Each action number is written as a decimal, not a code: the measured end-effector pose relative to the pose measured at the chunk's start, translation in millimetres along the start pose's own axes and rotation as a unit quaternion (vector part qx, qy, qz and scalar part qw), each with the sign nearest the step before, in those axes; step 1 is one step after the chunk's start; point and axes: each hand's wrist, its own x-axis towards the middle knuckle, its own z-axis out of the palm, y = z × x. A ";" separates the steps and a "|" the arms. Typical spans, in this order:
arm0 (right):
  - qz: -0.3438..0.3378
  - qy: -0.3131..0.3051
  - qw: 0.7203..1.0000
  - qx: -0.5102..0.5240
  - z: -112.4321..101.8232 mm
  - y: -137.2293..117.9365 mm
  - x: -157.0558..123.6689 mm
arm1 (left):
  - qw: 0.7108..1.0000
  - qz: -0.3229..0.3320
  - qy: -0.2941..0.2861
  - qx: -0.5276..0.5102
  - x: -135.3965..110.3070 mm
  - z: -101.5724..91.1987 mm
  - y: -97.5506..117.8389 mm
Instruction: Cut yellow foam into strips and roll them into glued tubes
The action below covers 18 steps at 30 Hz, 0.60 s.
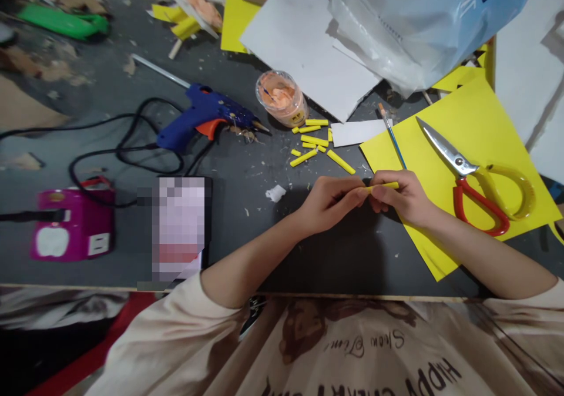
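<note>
A thin yellow paper roll [388,185] lies between the fingertips of both hands, above the front part of the dark table. My left hand [337,203] pinches its left end. My right hand [399,195] has thumb and fingers closed on the right part, and the tip sticks out past the thumb. Just beyond my hands, several short yellow paper rolls [315,140] lie in a loose pile. Under my right wrist spreads a yellow sheet [445,208], with red-and-yellow-handled scissors [460,164] and a thin paintbrush [392,134] on it.
A blue glue gun [198,114] with a black cord lies left of an open jar of peach paste [286,102]. Further left are a purple box [73,222], a phone [180,228] and a green cutter [64,21]. A plastic bag [423,26] and white board [304,43] occupy the back.
</note>
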 end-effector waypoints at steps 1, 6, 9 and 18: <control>-0.004 -0.012 1.000 -0.001 -0.9 -0.1 0.0 | 1.000 -0.005 0.000 -0.005 -0.5 -0.1 -0.5; -0.027 -0.053 0.998 -0.027 -2.5 -3.2 -0.4 | 1.000 0.002 0.011 -0.021 -0.7 -0.7 -3.5; -0.036 -0.049 0.996 -0.057 -1.3 -4.1 -0.7 | 1.000 -0.005 0.006 -0.005 0.4 -0.6 -3.3; -0.029 -0.063 0.997 -0.021 0.2 -1.0 -1.6 | 0.999 -0.031 0.008 -0.033 -0.5 0.5 -1.9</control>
